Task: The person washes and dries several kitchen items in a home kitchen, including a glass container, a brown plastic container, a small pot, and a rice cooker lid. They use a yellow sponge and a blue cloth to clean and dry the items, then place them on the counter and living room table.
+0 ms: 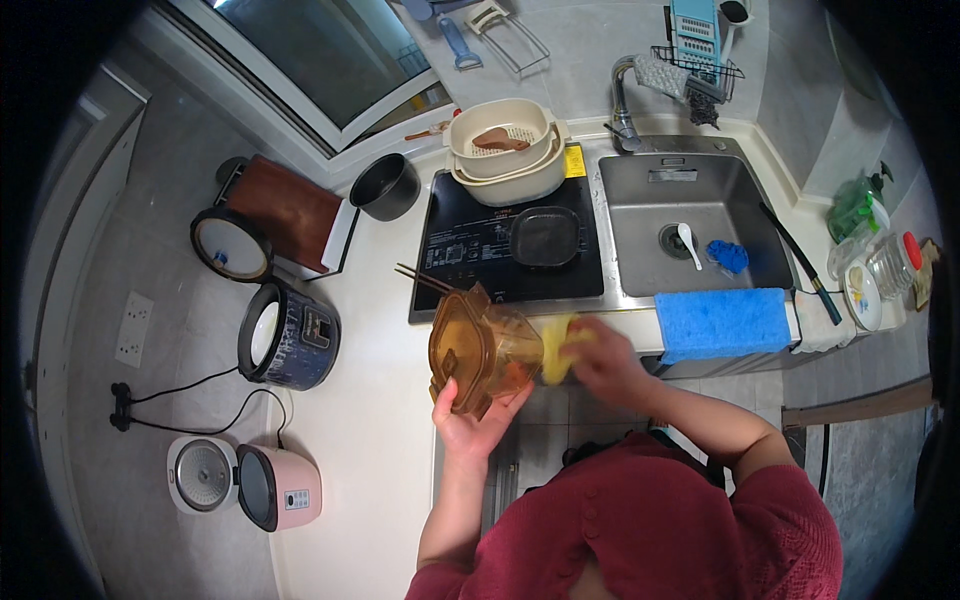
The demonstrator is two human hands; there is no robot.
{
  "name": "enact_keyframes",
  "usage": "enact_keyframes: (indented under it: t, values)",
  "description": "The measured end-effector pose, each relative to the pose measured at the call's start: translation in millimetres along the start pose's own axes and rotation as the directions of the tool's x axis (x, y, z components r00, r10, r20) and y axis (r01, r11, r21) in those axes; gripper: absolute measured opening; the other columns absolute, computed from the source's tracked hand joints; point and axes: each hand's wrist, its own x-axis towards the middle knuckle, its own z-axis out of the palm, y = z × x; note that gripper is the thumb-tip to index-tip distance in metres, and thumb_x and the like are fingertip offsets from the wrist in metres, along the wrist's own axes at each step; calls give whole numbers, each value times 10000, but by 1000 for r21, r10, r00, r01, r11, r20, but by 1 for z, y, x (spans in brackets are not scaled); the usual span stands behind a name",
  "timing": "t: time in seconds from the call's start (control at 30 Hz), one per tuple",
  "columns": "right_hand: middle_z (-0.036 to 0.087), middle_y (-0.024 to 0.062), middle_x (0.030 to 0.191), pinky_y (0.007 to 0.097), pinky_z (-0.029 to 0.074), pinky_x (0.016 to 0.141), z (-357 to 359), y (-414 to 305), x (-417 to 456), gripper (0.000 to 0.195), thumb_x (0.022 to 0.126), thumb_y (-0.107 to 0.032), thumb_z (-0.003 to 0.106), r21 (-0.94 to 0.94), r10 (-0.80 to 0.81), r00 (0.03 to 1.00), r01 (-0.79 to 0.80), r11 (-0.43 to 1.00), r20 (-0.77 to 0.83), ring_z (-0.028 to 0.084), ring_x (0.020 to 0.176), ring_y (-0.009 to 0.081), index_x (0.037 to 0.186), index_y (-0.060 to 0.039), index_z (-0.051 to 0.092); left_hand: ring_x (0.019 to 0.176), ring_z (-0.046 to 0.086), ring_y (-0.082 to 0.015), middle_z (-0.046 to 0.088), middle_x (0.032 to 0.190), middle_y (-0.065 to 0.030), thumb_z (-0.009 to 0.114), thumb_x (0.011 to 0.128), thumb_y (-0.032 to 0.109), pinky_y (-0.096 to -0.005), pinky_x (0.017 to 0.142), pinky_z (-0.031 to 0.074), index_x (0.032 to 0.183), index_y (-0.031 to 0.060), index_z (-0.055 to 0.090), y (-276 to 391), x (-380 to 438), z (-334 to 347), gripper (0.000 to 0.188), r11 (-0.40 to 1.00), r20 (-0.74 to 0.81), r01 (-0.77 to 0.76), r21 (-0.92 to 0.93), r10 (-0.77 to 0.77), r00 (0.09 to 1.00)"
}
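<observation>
An amber see-through pot (514, 349), tilted on its side in front of the cooktop, rests in my left hand (472, 427). The hand supports it from below, with the thumb against its broad amber face (459, 349). My right hand (611, 364), blurred, grips a yellow cloth (556, 349) at the pot's right end. How far the cloth reaches onto the pot cannot be made out. A pair of chopsticks (421, 277) sticks out beyond the pot at the cooktop's front left corner.
Stacked cream basins (506, 184) and a dark dish (545, 238) stand on the black cooktop (472, 266). The steel sink (720, 217) holds a white spoon (688, 246) and a blue cloth (727, 256). A blue towel (722, 322) covers its front edge. Open rice cookers (300, 337) stand left.
</observation>
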Motion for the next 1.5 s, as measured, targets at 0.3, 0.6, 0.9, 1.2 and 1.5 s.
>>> enact_keyframes:
  t: [0.3, 0.6, 0.9, 1.2, 1.5]
  values:
    - [549, 98, 990, 315, 444, 779, 50, -21, 30, 286, 862, -215, 443, 789, 590, 576, -586, -185, 566, 552, 895, 184, 1092, -46, 460, 1118, 387, -440, 347, 1271, -222, 569, 653, 366, -560, 965, 274, 1288, 35, 282, 9, -24, -6, 772, 998, -22, -33, 46, 34, 999]
    - [576, 128, 839, 363, 486, 650, 88, -26, 31, 290, 772, -239, 481, 528, 471, 379, -815, -237, 797, 595, 730, 256, 959, -20, 513, 1056, 453, -331, 465, 1157, -136, 579, 701, 296, -547, 878, 385, 1189, 79, 420, 101, -99, -99, 557, 872, -391, -404, 276, 485, 782]
    - [569, 96, 938, 341, 492, 669, 153, -58, 50, 301, 846, -184, 477, 595, 418, 476, -772, -222, 774, 583, 812, 208, 1126, -74, 472, 981, 496, -378, 461, 1139, -160, 577, 700, 292, -522, 812, 450, 1205, 50, 388, 99, -144, -158, 590, 857, -472, -469, 213, 510, 719]
    - [576, 39, 829, 290, 437, 703, 231, -66, 75, 189, 822, -177, 501, 590, 307, 648, -762, 267, 698, 543, 771, 170, 855, -12, 588, 1072, 458, -343, 451, 1187, -181, 552, 657, 215, -461, 859, 424, 1227, 19, 361, 79, -139, -130, 632, 955, -336, -282, 93, 297, 894]
    - [596, 86, 934, 343, 475, 755, 220, -70, 68, 260, 878, -232, 398, 448, 225, 388, -791, -417, 894, 583, 823, 204, 949, -35, 552, 1184, 323, -410, 315, 1310, -186, 540, 655, 444, -608, 953, 260, 1312, 81, 266, 87, -115, -84, 799, 976, -107, -213, 35, 216, 971]
